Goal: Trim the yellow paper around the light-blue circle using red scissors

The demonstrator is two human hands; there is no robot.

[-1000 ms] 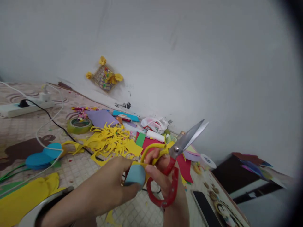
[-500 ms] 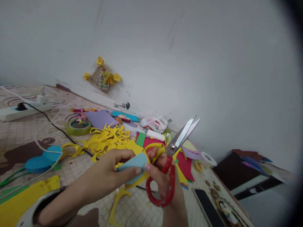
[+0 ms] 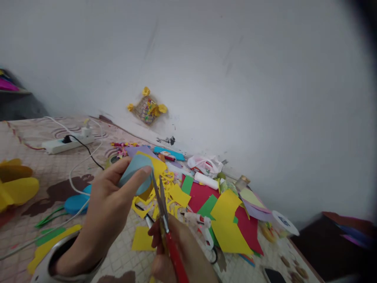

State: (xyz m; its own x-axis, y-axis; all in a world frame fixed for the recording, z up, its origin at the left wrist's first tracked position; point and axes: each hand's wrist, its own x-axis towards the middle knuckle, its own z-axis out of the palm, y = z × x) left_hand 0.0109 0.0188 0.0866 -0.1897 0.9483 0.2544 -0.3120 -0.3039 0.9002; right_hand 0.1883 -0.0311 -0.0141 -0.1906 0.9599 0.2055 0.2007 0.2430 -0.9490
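A light blue rounded template-like piece (image 3: 138, 160) is pinched in my left hand (image 3: 107, 204), thumb in front. Against its back lies a yellow sheet (image 3: 159, 165) of craft foam or paper, its edge showing to the right and below. My right hand (image 3: 187, 247) is wrapped round a pair of scissors (image 3: 161, 200) with red handles. Their blades stand slightly apart, tips up, close to the right edge of the blue piece; whether they touch the sheet I cannot tell. Yellow offcuts (image 3: 173, 192) lie on the table behind the scissors.
Right of the scissors lie a white glue gun (image 3: 198, 220) and yellow sheets (image 3: 231, 232) over red and green ones. A power strip (image 3: 67, 144) with cables is at the left, near blue rounded pieces (image 3: 76, 203). A phone (image 3: 273, 275) lies at the lower right.
My left hand has lifted the blue piece and yellow sheet up and left. The scissors have swung from pointing off right to beside the piece. The view has shifted left.
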